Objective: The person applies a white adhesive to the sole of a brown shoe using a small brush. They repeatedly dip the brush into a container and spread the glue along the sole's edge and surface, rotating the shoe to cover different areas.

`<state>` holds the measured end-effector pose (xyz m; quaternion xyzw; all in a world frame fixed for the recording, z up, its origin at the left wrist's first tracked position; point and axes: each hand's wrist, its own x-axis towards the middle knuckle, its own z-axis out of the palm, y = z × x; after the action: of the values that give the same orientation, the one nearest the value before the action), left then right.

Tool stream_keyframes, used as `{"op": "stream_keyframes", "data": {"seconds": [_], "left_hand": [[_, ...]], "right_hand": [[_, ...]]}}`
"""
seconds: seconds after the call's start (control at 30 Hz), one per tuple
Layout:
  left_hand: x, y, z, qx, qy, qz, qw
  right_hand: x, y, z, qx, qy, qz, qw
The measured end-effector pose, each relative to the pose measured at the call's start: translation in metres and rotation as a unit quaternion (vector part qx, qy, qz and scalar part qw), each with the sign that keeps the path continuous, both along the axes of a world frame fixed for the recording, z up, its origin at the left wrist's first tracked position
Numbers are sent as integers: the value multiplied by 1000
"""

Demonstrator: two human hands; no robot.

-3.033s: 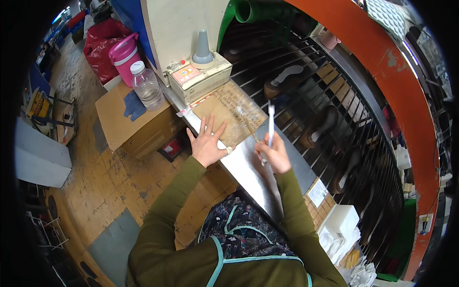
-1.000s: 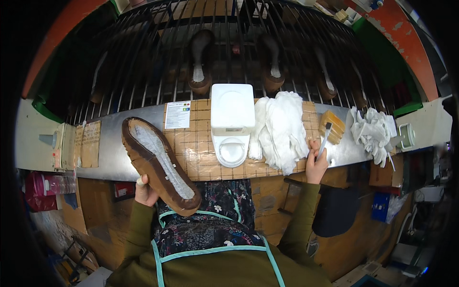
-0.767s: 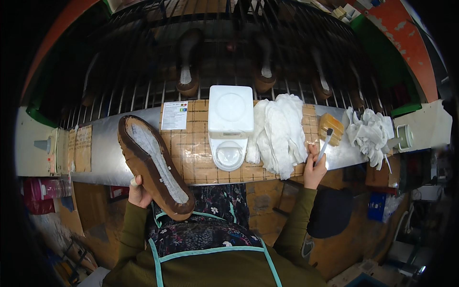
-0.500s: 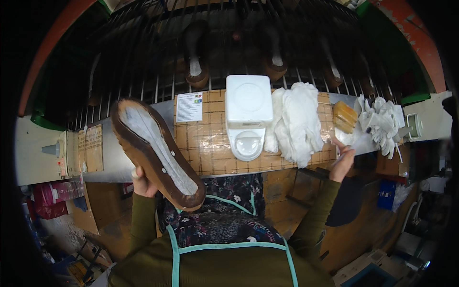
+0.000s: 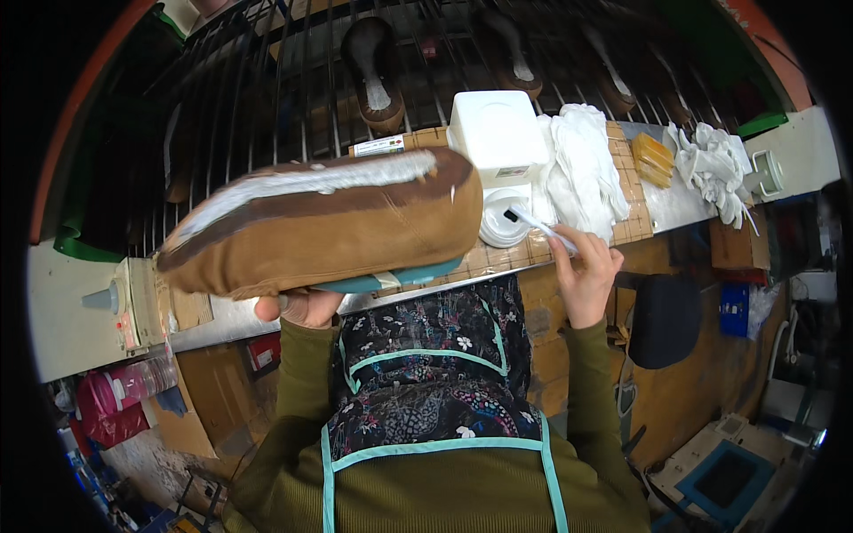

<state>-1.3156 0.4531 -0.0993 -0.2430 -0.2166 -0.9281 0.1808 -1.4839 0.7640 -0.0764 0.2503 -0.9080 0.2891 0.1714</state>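
A brown suede shoe upper (image 5: 355,233), stretched over a teal last (image 5: 413,275), lies on its side in the air over the bench's left half. Its whitish underside faces away from me. My left hand (image 5: 302,308) is closed on it from below, with some fingers hidden behind it. In my right hand (image 5: 588,271) is a slim white brush (image 5: 536,222), like a toothbrush with dark bristles, pinched between thumb and fingers. The brush head is over the round cup (image 5: 505,233) at the front of a white plastic dispenser (image 5: 498,138).
Crumpled white cloth (image 5: 582,169) lies right of the dispenser. Past it are a yellowish block (image 5: 653,160) and white gloves (image 5: 711,169). Behind the bench, a rack of metal bars (image 5: 426,71) carries several more lasted shoes (image 5: 378,75). A dark stool (image 5: 665,322) stands below right.
The shoe has turned from nearly upright to lying sideways, swinging right across the bench. My right hand has come left with the brush, from beside the yellowish block to the dispenser's cup.
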Motion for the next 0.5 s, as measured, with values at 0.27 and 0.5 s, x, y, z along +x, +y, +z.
{"op": "stream_keyframes", "data": {"seconds": [0.27, 0.5], "left_hand": [[20, -10, 61, -111, -123, 325, 931], [3, -13, 43, -57, -235, 485, 841]], "right_hand": [[2, -10, 7, 132, 165, 4, 977], [-4, -14, 2, 163, 175, 10, 971]]}}
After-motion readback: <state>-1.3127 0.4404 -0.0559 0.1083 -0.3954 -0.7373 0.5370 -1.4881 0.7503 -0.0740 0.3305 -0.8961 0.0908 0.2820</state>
